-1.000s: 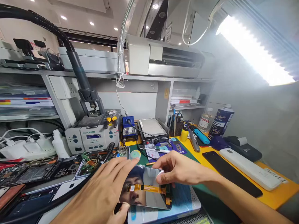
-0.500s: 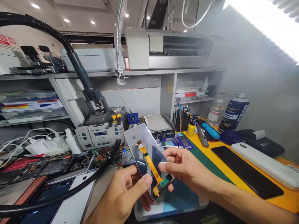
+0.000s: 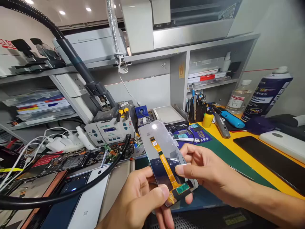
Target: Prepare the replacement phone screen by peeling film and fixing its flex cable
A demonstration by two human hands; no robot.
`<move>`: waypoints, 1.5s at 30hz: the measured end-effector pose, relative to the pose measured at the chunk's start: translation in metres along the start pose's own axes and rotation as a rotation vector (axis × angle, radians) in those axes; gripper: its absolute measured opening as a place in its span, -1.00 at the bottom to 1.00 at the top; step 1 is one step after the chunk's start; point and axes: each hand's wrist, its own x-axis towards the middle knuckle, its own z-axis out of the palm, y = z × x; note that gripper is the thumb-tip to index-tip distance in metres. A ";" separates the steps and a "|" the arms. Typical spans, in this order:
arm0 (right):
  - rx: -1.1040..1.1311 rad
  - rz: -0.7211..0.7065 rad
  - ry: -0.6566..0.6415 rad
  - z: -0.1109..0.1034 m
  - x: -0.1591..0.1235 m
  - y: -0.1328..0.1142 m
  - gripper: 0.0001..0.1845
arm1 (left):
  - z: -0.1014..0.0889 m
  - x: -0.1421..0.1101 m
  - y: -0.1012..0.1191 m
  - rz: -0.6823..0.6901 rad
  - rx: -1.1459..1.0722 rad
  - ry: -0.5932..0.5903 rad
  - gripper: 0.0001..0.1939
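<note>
Between both hands is a phone screen [image 3: 152,159], tilted, its back facing me. An orange flex cable [image 3: 166,165] runs along that back down to a small green patch near the lower end. My left hand [image 3: 143,197] grips the lower left edge, thumb on the back and fingers underneath. My right hand [image 3: 202,168] pinches the right edge, with its thumb on the back beside the cable. Part of a second pale edge shows under the screen near the right fingers; I cannot tell what it belongs to.
Opened phones and a white phone back [image 3: 88,200] lie at left, crossed by a black hose [image 3: 95,187]. A white soldering station [image 3: 111,130] stands behind. On the right are a black phone-shaped panel [image 3: 269,159], a yellow bottle [image 3: 208,117] and a spray can [image 3: 267,93]. A green mat [image 3: 219,156] covers the bench.
My view has tilted downward, so the shelf and printer sit higher in the picture. Both hands keep hold of the screen, which appears farther right and slightly nearer.
</note>
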 end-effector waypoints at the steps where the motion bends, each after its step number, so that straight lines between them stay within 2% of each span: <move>1: 0.002 -0.002 -0.003 0.000 -0.001 0.000 -0.67 | 0.000 -0.001 0.000 -0.005 -0.008 -0.008 -0.50; 13: -0.020 -0.019 -0.021 -0.002 -0.001 0.002 -0.68 | 0.007 -0.004 0.004 -0.096 0.069 0.085 -0.31; 23: 0.019 0.022 0.021 -0.003 -0.002 0.003 -0.63 | 0.007 -0.004 0.003 -0.084 0.047 0.097 -0.31; 33: 0.115 0.064 0.016 -0.005 0.002 0.003 -0.69 | -0.002 -0.001 0.001 -0.081 -0.022 -0.039 -0.41; 42: 0.182 0.128 0.027 -0.007 0.003 0.004 -0.71 | -0.004 0.002 -0.003 -0.068 -0.036 -0.062 -0.48; 45: 0.184 0.140 0.031 -0.008 0.003 0.005 -0.72 | -0.002 0.001 -0.003 -0.087 -0.060 -0.029 -0.53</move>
